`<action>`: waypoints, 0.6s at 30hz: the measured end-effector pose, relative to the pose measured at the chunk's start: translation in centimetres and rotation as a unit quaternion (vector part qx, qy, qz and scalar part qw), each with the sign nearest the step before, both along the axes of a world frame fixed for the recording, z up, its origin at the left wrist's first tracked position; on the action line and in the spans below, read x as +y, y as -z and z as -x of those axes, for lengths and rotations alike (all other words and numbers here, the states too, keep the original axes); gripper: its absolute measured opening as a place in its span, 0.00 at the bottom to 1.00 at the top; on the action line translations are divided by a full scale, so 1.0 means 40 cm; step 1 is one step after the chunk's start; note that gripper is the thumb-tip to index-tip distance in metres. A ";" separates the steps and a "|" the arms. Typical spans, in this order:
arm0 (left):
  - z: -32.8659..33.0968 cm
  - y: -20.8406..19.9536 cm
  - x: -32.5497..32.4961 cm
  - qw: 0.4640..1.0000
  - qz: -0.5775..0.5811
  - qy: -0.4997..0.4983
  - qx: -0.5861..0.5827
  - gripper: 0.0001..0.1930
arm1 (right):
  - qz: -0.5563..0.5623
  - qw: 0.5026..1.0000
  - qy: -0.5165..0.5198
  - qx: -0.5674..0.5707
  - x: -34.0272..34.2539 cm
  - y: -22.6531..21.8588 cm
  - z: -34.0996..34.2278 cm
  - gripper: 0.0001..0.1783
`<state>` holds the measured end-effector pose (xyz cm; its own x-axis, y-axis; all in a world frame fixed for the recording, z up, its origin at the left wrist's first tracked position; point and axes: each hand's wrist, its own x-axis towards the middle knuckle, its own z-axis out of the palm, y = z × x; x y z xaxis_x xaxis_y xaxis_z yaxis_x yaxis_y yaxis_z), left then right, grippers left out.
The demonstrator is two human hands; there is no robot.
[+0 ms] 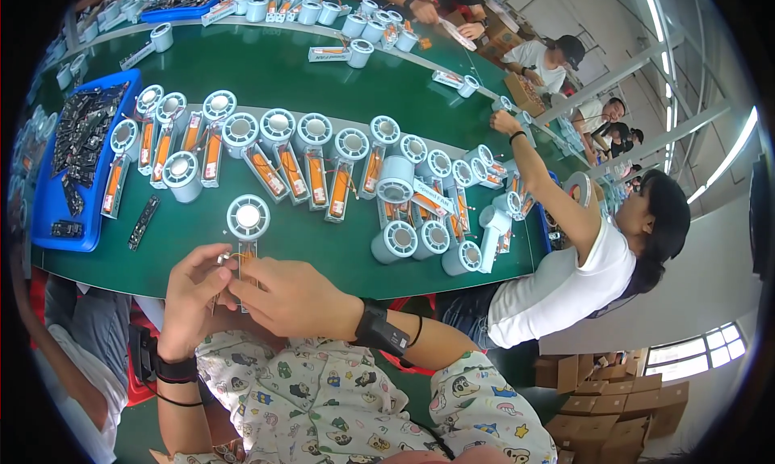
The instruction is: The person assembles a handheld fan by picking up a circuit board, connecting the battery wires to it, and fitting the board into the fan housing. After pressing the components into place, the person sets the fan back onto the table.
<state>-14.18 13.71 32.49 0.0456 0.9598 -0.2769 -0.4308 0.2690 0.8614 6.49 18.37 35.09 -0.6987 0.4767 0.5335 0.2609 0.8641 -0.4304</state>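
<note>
At the table's near edge, my left hand (194,294) is closed, its fingertips pinching a small silver part (223,258) with thin wires. My right hand (295,296) meets it, fingers bent and pressed together beside the wires. What the right fingers hold is hidden. Just beyond both hands lies a light-blue handheld fan housing (248,217), its round head away from me. Its handle runs back toward my hands and is partly covered by them. To the left on the table lies a narrow black circuit board (144,222).
A blue tray (50,239) of black circuit boards stands at the left. Several fan housings with orange batteries (317,181) form a row across the green table (339,268). At the right a person in a white shirt (557,298) reaches over the table. Others work along the far side.
</note>
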 end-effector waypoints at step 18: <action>-0.008 -0.014 -0.027 0.999 0.030 -0.008 -0.012 0.21 | 0.140 0.990 0.001 -0.016 -0.007 0.015 -0.004 0.15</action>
<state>-13.85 12.64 33.06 0.0382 0.9419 -0.3337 -0.4549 0.3137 0.8334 6.64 18.09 34.47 -0.7128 0.6034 0.3576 0.2799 0.7122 -0.6438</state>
